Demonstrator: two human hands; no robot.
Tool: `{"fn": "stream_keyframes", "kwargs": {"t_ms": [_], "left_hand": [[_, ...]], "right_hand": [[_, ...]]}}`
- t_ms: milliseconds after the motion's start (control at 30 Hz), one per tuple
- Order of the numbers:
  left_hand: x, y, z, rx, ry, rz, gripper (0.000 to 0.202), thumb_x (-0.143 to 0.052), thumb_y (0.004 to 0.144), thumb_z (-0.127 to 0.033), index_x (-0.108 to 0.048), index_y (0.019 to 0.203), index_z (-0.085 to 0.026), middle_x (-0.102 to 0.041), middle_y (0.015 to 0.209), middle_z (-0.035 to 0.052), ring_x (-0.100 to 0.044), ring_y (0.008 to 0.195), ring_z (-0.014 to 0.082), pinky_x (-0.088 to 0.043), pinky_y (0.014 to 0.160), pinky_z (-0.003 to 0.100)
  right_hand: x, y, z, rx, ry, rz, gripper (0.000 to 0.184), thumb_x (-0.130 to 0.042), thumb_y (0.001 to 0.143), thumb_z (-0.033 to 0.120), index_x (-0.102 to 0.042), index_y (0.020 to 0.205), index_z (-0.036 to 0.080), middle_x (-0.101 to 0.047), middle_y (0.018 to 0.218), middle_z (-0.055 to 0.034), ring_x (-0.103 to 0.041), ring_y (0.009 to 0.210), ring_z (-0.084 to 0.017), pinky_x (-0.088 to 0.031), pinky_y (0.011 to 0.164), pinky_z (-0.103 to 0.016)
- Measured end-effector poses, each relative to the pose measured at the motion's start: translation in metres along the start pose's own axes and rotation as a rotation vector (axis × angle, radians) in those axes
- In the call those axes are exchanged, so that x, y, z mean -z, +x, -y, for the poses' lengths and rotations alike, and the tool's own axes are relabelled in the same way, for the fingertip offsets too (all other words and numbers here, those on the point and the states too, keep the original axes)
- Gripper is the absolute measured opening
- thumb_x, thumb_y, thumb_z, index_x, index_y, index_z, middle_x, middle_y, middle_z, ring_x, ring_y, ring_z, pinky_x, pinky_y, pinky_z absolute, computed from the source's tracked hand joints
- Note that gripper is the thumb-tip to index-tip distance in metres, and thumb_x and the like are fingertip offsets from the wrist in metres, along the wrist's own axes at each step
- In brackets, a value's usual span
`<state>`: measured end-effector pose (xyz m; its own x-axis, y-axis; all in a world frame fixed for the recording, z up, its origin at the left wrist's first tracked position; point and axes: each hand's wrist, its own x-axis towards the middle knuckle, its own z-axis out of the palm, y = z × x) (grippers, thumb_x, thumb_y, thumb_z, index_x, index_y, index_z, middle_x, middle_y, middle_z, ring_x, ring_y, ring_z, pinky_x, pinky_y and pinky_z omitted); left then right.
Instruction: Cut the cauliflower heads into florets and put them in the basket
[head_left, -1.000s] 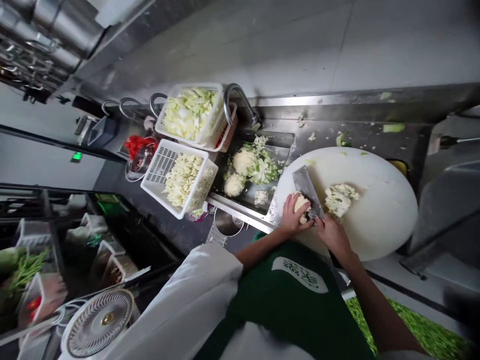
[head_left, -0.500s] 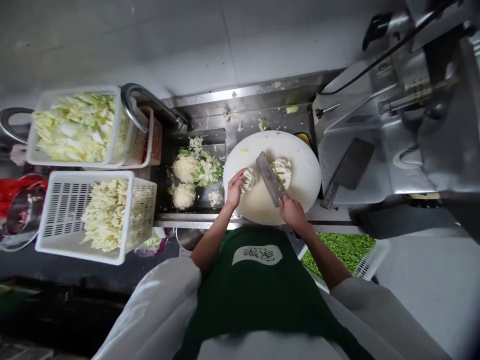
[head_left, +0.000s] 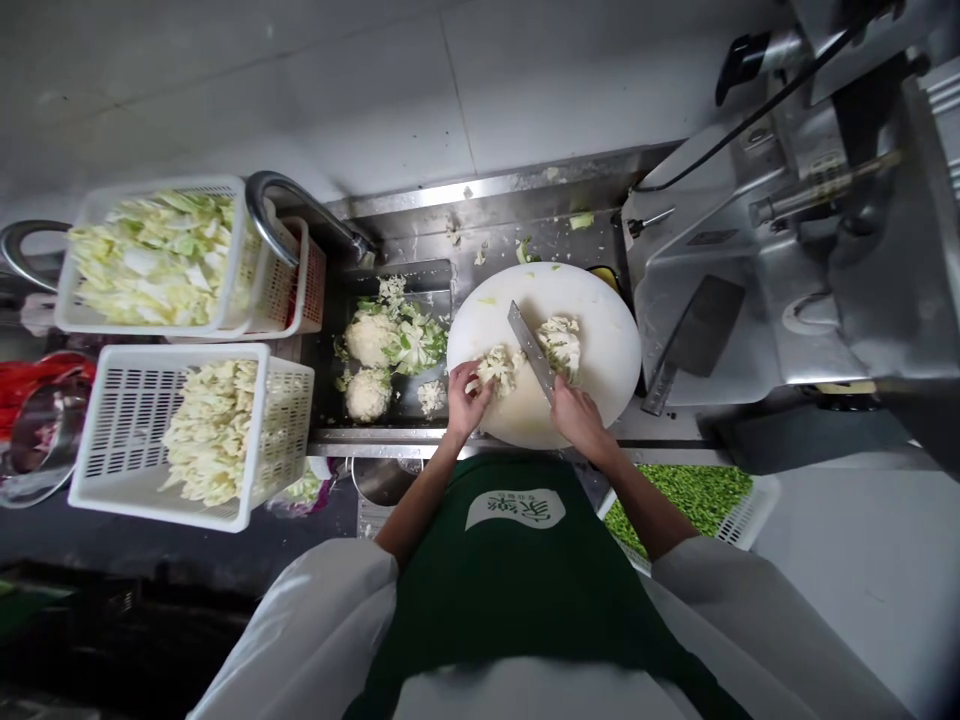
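Observation:
On the round white cutting board (head_left: 540,425), the fingers of my left hand (head_left: 468,400) curl around the edge of some cut cauliflower florets (head_left: 498,368). My right hand (head_left: 579,414) grips the handle of a cleaver (head_left: 529,346), whose broad blade slants up and to the left over the board. Just right of the blade lies a larger chunk of cauliflower (head_left: 561,345), cut side showing. The blade stands between the florets and this chunk. My fingers partly hide the florets' left side.
Left of the board, a sink (head_left: 330,395) holds cauliflower heads (head_left: 369,394) and leafy trimmings. White baskets of florets (head_left: 214,430) and chopped cabbage (head_left: 150,260) stand further left, beside a curved faucet (head_left: 262,200). A second cleaver (head_left: 705,325) lies right, near a metal machine (head_left: 832,190).
My left hand has shifted slightly down and left, and the cauliflower piece at its fingers now lies spread as florets on the board. The cleaver has moved slightly left.

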<state>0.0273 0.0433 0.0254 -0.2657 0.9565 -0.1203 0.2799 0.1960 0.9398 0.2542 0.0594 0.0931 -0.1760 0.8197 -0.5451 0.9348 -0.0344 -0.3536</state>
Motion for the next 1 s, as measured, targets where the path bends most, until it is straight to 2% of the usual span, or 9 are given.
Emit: {"fn": "stream_keyframes", "kwargs": {"t_ms": [100, 200, 267, 367, 500, 667, 800, 900, 1000], "left_hand": [[-0.004, -0.015, 0.007, -0.044, -0.012, -0.093, 0.046, -0.075, 0.087, -0.051, -0.068, 0.121, -0.021, -0.046, 0.138, 0.0134, -0.064, 0.110, 0.0210, -0.063, 0.084, 0.032], [-0.007, -0.021, 0.014, -0.116, -0.002, -0.143, 0.037, -0.073, 0.090, -0.049, -0.070, 0.111, -0.018, -0.046, 0.135, 0.0131, -0.062, 0.118, 0.0234, -0.063, 0.090, 0.035], [-0.009, -0.023, 0.019, -0.177, 0.019, -0.161, 0.035, -0.073, 0.091, -0.047, -0.070, 0.111, -0.019, -0.046, 0.133, 0.0126, -0.060, 0.123, 0.0246, -0.063, 0.094, 0.037], [-0.012, -0.023, 0.024, -0.260, 0.060, -0.179, 0.031, -0.074, 0.091, -0.044, -0.070, 0.111, -0.020, -0.047, 0.130, 0.0117, -0.059, 0.126, 0.0252, -0.062, 0.098, 0.039], [-0.014, -0.020, 0.027, -0.301, 0.087, -0.199, 0.026, -0.072, 0.093, -0.040, -0.071, 0.110, -0.021, -0.050, 0.124, 0.0114, -0.061, 0.122, 0.0245, -0.063, 0.097, 0.040], [-0.015, -0.016, 0.028, -0.341, 0.108, -0.180, 0.021, -0.073, 0.093, -0.040, -0.072, 0.104, -0.022, -0.054, 0.123, 0.0108, -0.064, 0.117, 0.0247, -0.058, 0.105, 0.048], [-0.011, -0.017, 0.031, -0.315, 0.130, -0.158, 0.025, -0.070, 0.095, -0.044, -0.072, 0.102, -0.020, -0.056, 0.126, 0.0122, -0.064, 0.118, 0.0255, -0.056, 0.107, 0.048], [-0.003, -0.020, 0.036, -0.323, 0.168, -0.126, 0.028, -0.073, 0.093, -0.045, -0.074, 0.106, -0.021, -0.055, 0.128, 0.0127, -0.061, 0.122, 0.0271, -0.055, 0.106, 0.048], [0.005, -0.019, 0.039, -0.324, 0.173, -0.091, 0.026, -0.070, 0.095, -0.042, -0.075, 0.112, -0.024, -0.059, 0.120, 0.0106, -0.065, 0.112, 0.0245, -0.057, 0.100, 0.045]], "right_hand": [[0.005, -0.006, 0.014, 0.029, -0.072, -0.014, 0.043, -0.031, 0.105, 0.019, -0.045, 0.144, 0.007, -0.075, 0.103, -0.0233, -0.074, 0.098, -0.033, -0.051, 0.085, -0.038], [0.007, -0.011, 0.030, 0.130, -0.142, 0.007, 0.045, -0.031, 0.106, 0.021, -0.040, 0.149, 0.009, -0.076, 0.103, -0.0210, -0.074, 0.096, -0.031, -0.051, 0.086, -0.037], [0.008, -0.012, 0.036, 0.193, -0.188, 0.028, 0.044, -0.030, 0.108, 0.023, -0.040, 0.149, 0.011, -0.076, 0.103, -0.0188, -0.074, 0.096, -0.030, -0.051, 0.088, -0.037], [0.009, -0.013, 0.039, 0.226, -0.279, 0.041, 0.043, -0.029, 0.108, 0.023, -0.041, 0.147, 0.011, -0.077, 0.100, -0.0173, -0.075, 0.095, -0.030, -0.052, 0.086, -0.036], [0.011, -0.018, 0.038, 0.226, -0.373, 0.082, 0.043, -0.032, 0.107, 0.019, -0.039, 0.148, 0.010, -0.077, 0.099, -0.0172, -0.076, 0.095, -0.029, -0.053, 0.084, -0.034], [0.008, -0.017, 0.044, 0.199, -0.386, 0.090, 0.047, -0.035, 0.103, 0.013, -0.038, 0.149, 0.006, -0.076, 0.103, -0.0198, -0.075, 0.099, -0.029, -0.052, 0.085, -0.034], [-0.005, 0.001, 0.049, 0.206, -0.317, 0.106, 0.041, -0.038, 0.103, 0.013, -0.046, 0.143, 0.006, -0.075, 0.108, -0.0200, -0.073, 0.104, -0.029, -0.051, 0.087, -0.032], [-0.012, 0.014, 0.043, 0.186, -0.279, 0.103, 0.037, -0.035, 0.105, 0.017, -0.052, 0.137, 0.009, -0.074, 0.109, -0.0190, -0.072, 0.103, -0.028, -0.050, 0.086, -0.033], [-0.008, 0.018, 0.029, 0.157, -0.261, 0.094, 0.033, -0.034, 0.108, 0.025, -0.057, 0.128, 0.013, -0.075, 0.106, -0.0166, -0.072, 0.099, -0.028, -0.048, 0.082, -0.032]]}}
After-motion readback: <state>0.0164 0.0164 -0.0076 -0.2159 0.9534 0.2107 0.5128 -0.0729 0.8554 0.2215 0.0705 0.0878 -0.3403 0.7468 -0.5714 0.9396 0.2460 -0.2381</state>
